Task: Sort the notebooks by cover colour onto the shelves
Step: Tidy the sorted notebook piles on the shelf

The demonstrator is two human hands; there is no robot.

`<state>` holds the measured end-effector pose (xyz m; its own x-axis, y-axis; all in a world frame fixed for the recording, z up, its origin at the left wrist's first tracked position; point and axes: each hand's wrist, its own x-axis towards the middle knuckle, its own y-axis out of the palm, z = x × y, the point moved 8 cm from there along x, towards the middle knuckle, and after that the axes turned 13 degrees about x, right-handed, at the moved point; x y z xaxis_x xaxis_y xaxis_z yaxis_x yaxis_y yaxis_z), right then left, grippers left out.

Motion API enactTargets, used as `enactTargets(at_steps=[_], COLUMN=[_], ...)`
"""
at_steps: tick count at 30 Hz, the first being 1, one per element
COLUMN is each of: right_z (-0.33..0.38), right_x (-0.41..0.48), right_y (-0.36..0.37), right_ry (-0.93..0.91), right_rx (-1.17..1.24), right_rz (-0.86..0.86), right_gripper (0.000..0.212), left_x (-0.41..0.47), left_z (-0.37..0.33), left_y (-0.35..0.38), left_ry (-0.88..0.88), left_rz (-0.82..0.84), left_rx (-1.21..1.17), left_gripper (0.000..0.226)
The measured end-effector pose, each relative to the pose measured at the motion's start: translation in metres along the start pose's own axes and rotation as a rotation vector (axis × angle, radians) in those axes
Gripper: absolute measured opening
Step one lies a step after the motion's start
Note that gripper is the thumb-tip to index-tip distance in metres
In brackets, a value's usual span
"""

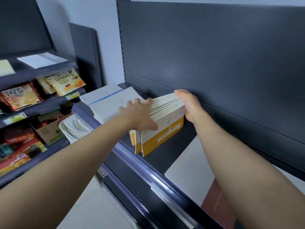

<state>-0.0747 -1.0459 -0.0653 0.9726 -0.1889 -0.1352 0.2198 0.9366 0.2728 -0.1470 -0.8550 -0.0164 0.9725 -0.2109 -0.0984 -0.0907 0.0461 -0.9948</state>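
Yellow notebooks (162, 129) stand pressed between flat left hand (140, 117) and gripping right hand (189, 104); square their edges on the shelf (158, 162) before letting go.

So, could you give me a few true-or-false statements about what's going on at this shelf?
1. Both the left hand and the right hand touch the yellow notebooks. True.
2. The yellow notebooks lie flat in a pile. False: they stand on edge on the dark shelf.
3. A stack of blue-striped notebooks lies flat just left of the yellow ones. True.
4. The shelving on the far left holds bottles. False: it holds snack packets.
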Motion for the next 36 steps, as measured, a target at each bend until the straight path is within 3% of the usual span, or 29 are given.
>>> enactTargets(at_steps=[3, 6, 10, 12, 18, 20, 22, 24, 29, 36], right_z=[-0.001, -0.008, -0.019, -0.02, -0.022, -0.024, -0.025, -0.027, -0.021, -0.018], right_x=[0.002, 0.004, 0.003, 0.004, 0.008, 0.008, 0.008, 0.008, 0.008, 0.01], right_y=[0.001, 0.006, 0.01, 0.01, 0.0, 0.001, 0.003, 0.002, -0.002, 0.001], right_ry=[-0.011, 0.002, 0.098, 0.112, 0.078, 0.084, 0.095, 0.096, 0.062, 0.11], right_rx=[0.023, 0.062, 0.121, 0.14, 0.184, 0.143, 0.087, 0.029, 0.067, 0.026], right_rz=[0.008, 0.026, 0.02, 0.008, -0.03, 0.005, 0.016, -0.011, -0.116, -0.106], right_gripper=[0.015, 0.02, 0.066, 0.071, 0.039, 0.045, 0.061, 0.064, 0.033, 0.036], left_x=[-0.011, -0.015, -0.017, -0.019, -0.026, -0.024, -0.025, -0.027, -0.023, -0.02], left_z=[0.023, 0.027, 0.025, 0.025, 0.026, 0.028, 0.028, 0.027, 0.027, 0.027], left_y=[0.011, 0.023, 0.028, 0.028, 0.027, 0.033, 0.036, 0.038, 0.036, 0.037], left_ry=[-0.128, -0.144, -0.188, -0.238, -0.363, -0.381, -0.343, -0.318, -0.357, -0.322], left_rz=[-0.111, -0.241, -0.387, -0.445, -0.665, -0.646, -0.654, -0.656, -0.596, -0.603], left_rx=[-0.359, -0.735, -1.053, -1.151, -1.278, -1.297, -1.284, -1.232, -1.325, -1.214], left_gripper=[0.091, 0.092, 0.083, 0.078, 0.043, 0.034, 0.035, 0.04, 0.03, 0.034])
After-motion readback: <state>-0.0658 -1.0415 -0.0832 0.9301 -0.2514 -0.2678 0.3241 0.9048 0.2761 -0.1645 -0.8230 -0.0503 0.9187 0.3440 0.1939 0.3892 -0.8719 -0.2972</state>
